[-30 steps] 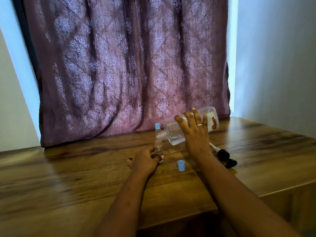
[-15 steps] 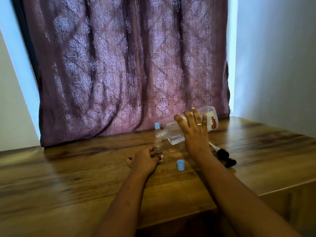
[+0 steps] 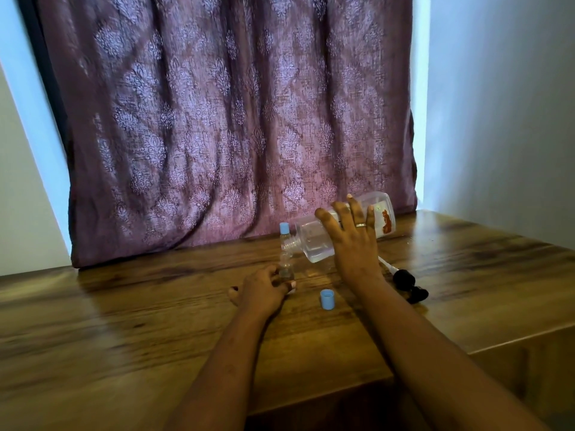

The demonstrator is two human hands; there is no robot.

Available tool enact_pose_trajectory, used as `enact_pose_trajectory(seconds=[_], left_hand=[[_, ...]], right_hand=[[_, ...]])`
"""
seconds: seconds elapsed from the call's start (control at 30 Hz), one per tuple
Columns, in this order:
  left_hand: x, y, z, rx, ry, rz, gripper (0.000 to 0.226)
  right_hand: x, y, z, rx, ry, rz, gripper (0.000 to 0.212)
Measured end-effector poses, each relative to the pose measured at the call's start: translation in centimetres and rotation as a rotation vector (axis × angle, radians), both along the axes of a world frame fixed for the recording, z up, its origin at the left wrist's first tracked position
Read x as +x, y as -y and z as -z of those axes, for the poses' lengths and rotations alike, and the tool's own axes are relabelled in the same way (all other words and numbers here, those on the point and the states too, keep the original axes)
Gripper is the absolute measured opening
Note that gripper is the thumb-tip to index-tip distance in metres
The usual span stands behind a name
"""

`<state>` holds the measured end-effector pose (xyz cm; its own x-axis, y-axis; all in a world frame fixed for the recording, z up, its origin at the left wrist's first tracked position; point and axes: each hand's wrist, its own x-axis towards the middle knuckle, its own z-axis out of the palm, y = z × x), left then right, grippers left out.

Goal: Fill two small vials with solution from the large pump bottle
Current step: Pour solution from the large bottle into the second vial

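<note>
My right hand (image 3: 353, 241) grips the large clear bottle (image 3: 314, 239), tipped on its side with its open neck pointing left and down over a small clear vial (image 3: 285, 265). My left hand (image 3: 261, 290) holds that open vial upright on the wooden table (image 3: 124, 321). Right behind it stands a second small vial with a blue cap (image 3: 283, 229). A loose blue cap (image 3: 327, 299) lies on the table between my hands. The black pump head with its white tube (image 3: 404, 281) lies to the right of my right wrist.
A patterned purple curtain (image 3: 217, 135) hangs along the back of the table. A pale wall stands on the right. The table's front edge steps back at the right, near my right forearm.
Almost nothing differs. The large bottle stays tipped over the open vial, and both hands keep their places.
</note>
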<state>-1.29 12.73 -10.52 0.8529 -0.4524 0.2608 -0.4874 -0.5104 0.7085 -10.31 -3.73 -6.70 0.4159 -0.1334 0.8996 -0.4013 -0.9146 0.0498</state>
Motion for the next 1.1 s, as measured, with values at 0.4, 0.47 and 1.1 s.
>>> enact_pose_trajectory(seconds=[0.4, 0.47, 1.1], left_hand=[[0.31, 0.19, 0.33, -0.032, -0.024, 0.006, 0.042], [0.38, 0.18, 0.42, -0.040, -0.030, 0.008, 0.041], [0.78, 0.28, 0.63, -0.033, -0.049, 0.015, 0.060]], right_hand=[[0.32, 0.27, 0.17, -0.016, 0.005, 0.030, 0.100], [0.26, 0.24, 0.14, -0.012, 0.012, 0.020, 0.100], [0.06, 0.04, 0.04, -0.013, 0.008, 0.008, 0.097]])
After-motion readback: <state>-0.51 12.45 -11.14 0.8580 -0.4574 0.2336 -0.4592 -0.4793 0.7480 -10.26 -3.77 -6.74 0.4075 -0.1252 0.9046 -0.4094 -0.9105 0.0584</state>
